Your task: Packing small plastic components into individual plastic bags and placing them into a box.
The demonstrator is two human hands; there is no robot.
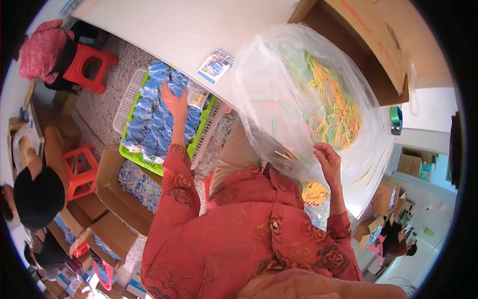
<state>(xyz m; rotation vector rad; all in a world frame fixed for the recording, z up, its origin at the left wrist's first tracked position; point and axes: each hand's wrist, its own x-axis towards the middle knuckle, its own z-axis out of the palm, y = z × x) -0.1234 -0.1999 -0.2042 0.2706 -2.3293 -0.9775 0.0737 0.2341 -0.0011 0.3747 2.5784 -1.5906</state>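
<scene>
My left hand [175,102] is over a bright green basket [131,117] at the left, its fingers and thumb apart. Blue-and-white striped packets [159,124] fill this basket in layers. Beside my thumb lies a clear-faced packet [197,96] with pale contents. At the near edge of a large clear plastic bag [249,74], my right hand [328,162] has thumb and fingertips closed together; what they hold, if anything, is too small to make out. Thin yellow, orange and green sticks [331,99] are heaped in the bag, with a few loose near my fingertips.
A single packet [215,66] lies on the white table [174,25]. An open cardboard box [368,45] stands behind the bag, with green tape [396,119] to the right. Red stools [92,67], cartons [124,194] and several other people are around the left side.
</scene>
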